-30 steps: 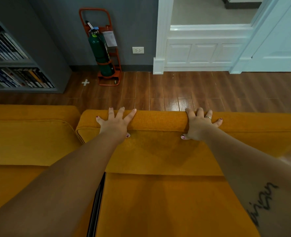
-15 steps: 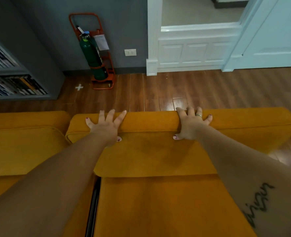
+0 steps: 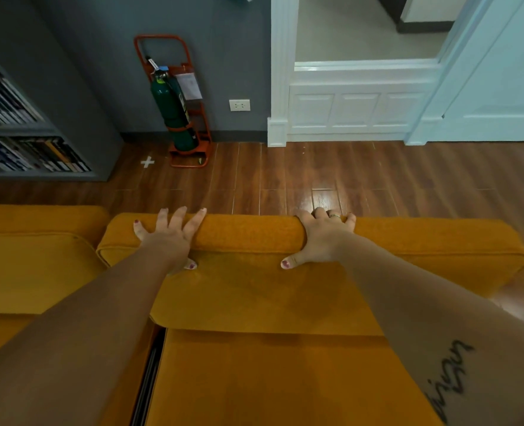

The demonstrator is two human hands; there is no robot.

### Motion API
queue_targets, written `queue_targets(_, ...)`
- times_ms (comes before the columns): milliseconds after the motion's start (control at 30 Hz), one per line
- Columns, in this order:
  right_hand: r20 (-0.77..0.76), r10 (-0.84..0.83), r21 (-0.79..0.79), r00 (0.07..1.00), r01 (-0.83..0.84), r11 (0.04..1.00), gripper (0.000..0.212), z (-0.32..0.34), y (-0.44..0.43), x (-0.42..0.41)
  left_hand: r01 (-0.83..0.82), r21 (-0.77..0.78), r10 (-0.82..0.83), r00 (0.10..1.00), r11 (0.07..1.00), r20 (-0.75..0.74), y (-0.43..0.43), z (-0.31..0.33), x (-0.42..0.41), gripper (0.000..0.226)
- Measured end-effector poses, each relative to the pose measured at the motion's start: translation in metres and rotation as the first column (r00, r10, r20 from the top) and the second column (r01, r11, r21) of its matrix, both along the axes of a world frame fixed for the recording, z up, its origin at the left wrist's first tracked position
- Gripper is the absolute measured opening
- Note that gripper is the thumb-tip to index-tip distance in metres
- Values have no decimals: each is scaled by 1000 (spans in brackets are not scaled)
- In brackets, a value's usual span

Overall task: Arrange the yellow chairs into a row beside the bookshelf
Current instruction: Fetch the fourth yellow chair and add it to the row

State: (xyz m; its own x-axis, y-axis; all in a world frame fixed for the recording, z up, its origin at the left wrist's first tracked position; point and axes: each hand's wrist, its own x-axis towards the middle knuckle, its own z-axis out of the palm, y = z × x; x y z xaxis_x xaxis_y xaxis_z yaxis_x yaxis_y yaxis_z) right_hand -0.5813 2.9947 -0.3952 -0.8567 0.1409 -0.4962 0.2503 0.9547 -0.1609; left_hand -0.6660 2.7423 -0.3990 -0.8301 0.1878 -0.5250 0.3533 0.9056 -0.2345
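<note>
A yellow upholstered chair (image 3: 254, 290) fills the lower middle of the view, its backrest top running across the frame. My left hand (image 3: 170, 238) lies over the left end of that backrest with fingers spread, thumb on the near side. My right hand (image 3: 326, 238) grips the same backrest further right, fingers curled over the far edge. A second yellow chair (image 3: 36, 265) stands close on the left, a narrow dark gap between the two seats. The grey bookshelf (image 3: 48, 130) full of books rises at the far left.
A green fire extinguisher (image 3: 171, 115) in an orange stand (image 3: 193, 155) leans by the grey wall. A white tape cross (image 3: 147, 162) marks the wooden floor (image 3: 377, 176). White door panelling (image 3: 356, 109) and an open doorway lie at the far right.
The chair under my hands has shifted slightly relative to the floor, and my view has swung a little. Both hands keep the same grip on the backrest.
</note>
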Motion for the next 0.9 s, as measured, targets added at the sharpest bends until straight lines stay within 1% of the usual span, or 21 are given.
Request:
queue_targets(100, -2, 22, 13, 1000, -22, 1000, 114, 0, 1, -2, 7, 10, -7, 1000, 1000, -3, -2, 0, 1, 112)
queue_targets(300, -40, 16, 93, 999, -12, 996, 113, -3, -4, 2, 26, 52, -26, 1000, 998, -7, -5, -2, 0, 110)
queue_targets(400, -65, 5, 125, 998, 3, 992, 108, -4, -9, 3, 51, 88, -51, 999, 995, -6, -9, -2, -2, 109)
queue_targets(533, -63, -5, 172, 998, 16, 985, 105, -3, -16, 0, 82, 159, -84, 996, 984, 2, -14, -3, -4, 106)
queue_targets(633, -50, -16, 182, 999, 25, 983, 102, -2, -17, -1, 102, 202, -106, 994, 974, 10, -17, -3, -6, 103)
queue_targets(767, -36, -28, 184, 999, 34, 982, 104, -2, -18, -3, 110, 223, -118, 993, 969, 23, -19, -3, -8, 103)
queue_targets(900, -59, -38, 182, 998, 48, 982, 104, -2, -17, -3, 116, 240, -124, 992, 964, 21, -18, -3, -10, 103)
